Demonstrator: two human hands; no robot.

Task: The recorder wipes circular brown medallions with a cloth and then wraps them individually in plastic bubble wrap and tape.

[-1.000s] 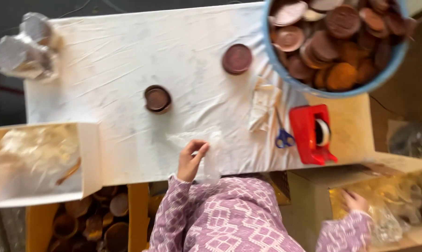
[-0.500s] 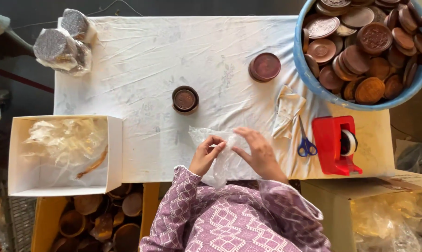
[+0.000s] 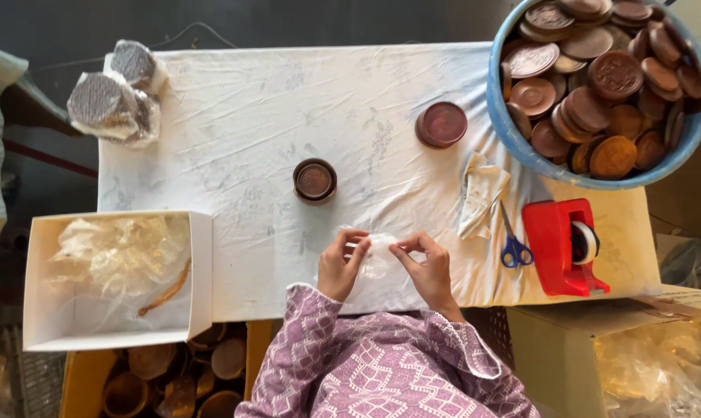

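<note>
White-clothed table [image 3: 234,131], dark floor [image 3: 288,23]

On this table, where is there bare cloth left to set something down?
Bare patches: the broad stretch of white cloth between the wrapped stacks and the brown lid, and the strip between the white box and the left hand. The right end is crowded: blue basin, scissors, red tape dispenser.

Soft, even daylight falls on the white cloth [image 3: 242,116], which shows bright and almost washed out, with only faint shadows under the blue tub [image 3: 513,131]. The floor beyond the far edge sits dark. Everything looks sharp; the clear bag [image 3: 377,251] catches slight glare.
</note>
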